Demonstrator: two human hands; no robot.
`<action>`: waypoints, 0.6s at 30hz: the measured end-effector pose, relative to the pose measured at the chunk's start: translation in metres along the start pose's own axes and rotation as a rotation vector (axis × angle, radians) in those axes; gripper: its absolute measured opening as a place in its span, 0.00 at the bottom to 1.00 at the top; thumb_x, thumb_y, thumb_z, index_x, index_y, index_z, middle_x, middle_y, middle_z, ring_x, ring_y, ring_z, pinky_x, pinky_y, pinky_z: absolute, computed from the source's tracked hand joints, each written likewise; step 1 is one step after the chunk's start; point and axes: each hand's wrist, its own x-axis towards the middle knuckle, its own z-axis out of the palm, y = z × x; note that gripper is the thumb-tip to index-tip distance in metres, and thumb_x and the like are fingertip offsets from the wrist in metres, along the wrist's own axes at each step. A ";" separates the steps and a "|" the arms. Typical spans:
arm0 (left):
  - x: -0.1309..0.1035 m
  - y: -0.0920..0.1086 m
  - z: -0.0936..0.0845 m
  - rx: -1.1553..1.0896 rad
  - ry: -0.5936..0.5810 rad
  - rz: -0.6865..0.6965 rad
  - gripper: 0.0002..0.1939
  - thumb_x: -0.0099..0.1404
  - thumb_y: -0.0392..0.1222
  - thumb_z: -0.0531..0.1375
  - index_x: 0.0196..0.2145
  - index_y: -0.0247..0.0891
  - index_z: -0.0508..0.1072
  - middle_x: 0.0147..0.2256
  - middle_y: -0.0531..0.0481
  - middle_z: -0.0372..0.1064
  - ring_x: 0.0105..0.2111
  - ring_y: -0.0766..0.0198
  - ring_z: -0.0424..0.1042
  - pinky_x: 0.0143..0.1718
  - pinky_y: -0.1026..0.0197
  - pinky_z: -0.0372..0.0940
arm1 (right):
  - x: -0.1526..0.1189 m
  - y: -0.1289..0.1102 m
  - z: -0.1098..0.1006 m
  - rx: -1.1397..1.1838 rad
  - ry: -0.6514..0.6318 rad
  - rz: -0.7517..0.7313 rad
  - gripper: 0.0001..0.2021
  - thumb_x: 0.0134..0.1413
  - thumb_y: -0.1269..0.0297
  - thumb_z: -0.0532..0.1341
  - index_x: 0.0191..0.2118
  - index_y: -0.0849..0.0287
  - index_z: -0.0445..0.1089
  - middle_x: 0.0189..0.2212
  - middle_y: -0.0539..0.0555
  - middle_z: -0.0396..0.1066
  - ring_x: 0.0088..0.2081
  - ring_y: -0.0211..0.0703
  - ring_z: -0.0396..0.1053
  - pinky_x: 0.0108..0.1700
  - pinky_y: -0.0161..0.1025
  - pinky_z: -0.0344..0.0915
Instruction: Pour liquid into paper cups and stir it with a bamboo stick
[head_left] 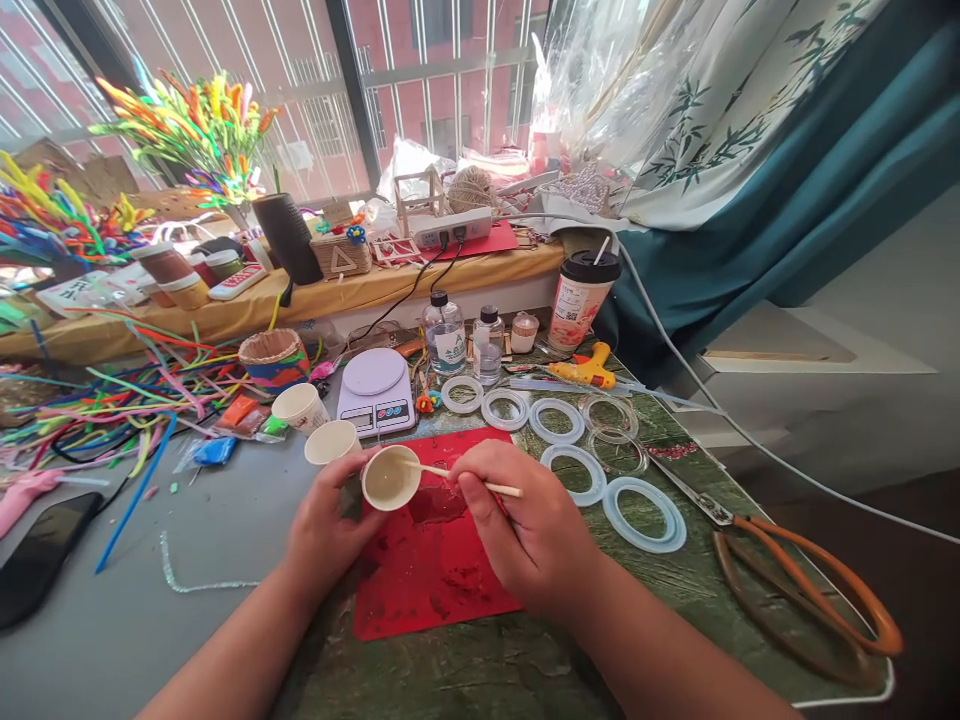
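Note:
My left hand [326, 525] grips a small paper cup [391, 478], tilted so its open mouth faces me, above a red mat [427, 580]. My right hand [525, 525] pinches a thin wooden stick [469, 481] whose far end reaches into the cup. A clear mould with something in it lies on the mat just under the cup, between my hands. Two more paper cups [331, 441] [300, 405] stand to the left behind the held cup.
Behind the mat sit a white kitchen scale [375, 390], two clear bottles [444, 335], a takeaway drink cup [577, 298] and a yellow glue gun [589, 367]. Several translucent ring moulds [645, 515] lie right, orange-handled scissors [810, 590] beyond. Coloured pipe cleaners [127, 400] and a phone [41, 555] lie left.

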 end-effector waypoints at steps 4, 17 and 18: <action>0.003 0.003 -0.001 0.035 0.011 0.011 0.29 0.70 0.46 0.73 0.64 0.47 0.71 0.58 0.41 0.83 0.59 0.46 0.84 0.60 0.41 0.81 | 0.001 0.002 0.001 0.026 0.001 0.004 0.10 0.78 0.71 0.56 0.43 0.54 0.72 0.34 0.51 0.76 0.36 0.44 0.74 0.41 0.41 0.70; 0.001 0.001 0.000 -0.065 -0.004 -0.022 0.30 0.69 0.45 0.74 0.65 0.46 0.70 0.60 0.39 0.81 0.61 0.46 0.83 0.64 0.38 0.79 | -0.001 -0.001 -0.002 0.059 0.103 0.043 0.10 0.77 0.71 0.56 0.42 0.54 0.72 0.33 0.51 0.75 0.35 0.43 0.73 0.40 0.41 0.70; 0.001 0.001 0.000 -0.069 0.000 -0.020 0.30 0.69 0.44 0.73 0.65 0.46 0.69 0.60 0.39 0.81 0.61 0.46 0.83 0.64 0.38 0.79 | -0.002 -0.001 -0.004 0.062 0.129 0.050 0.10 0.77 0.72 0.56 0.42 0.54 0.72 0.33 0.50 0.74 0.35 0.42 0.73 0.39 0.41 0.70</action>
